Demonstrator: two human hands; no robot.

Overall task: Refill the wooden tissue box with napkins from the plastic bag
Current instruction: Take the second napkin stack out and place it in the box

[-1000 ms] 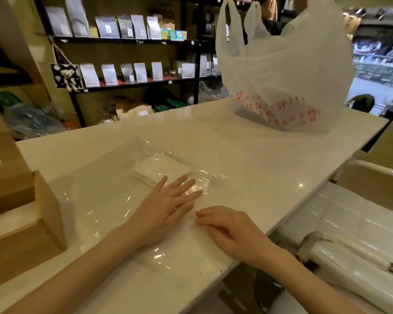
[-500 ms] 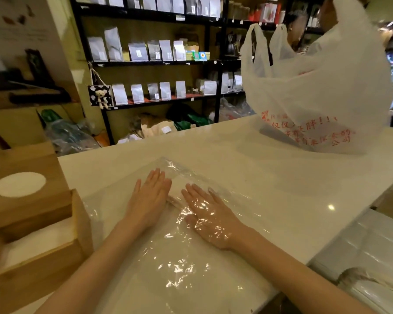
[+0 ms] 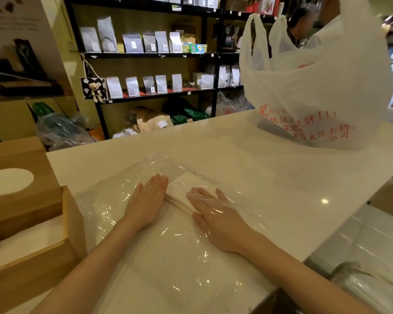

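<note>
A clear plastic bag (image 3: 123, 200) lies flat on the white counter (image 3: 247, 168). A small stack of white napkins (image 3: 184, 189) sits inside it near its far end. My left hand (image 3: 149, 198) rests flat on top of the bag, fingers together, touching the stack's left edge. My right hand (image 3: 213, 214) is inside the bag under the film, fingers spread, its fingertips on the stack's right side. The wooden tissue box (image 3: 39, 252) stands open at the left with white napkins inside; its lid (image 3: 21, 177) with a round hole rests tilted on it.
A large white carrier bag (image 3: 315, 87) with red print stands at the counter's far right. Wrapped napkin packs (image 3: 372, 257) lie below the counter's right edge. Black shelves of pouches (image 3: 145, 46) fill the background. A person (image 3: 302, 23) stands behind the carrier bag.
My right hand went from lying on the counter outside the bag to reaching inside it up to the napkins. My left hand slid up beside the stack. The view tilted up.
</note>
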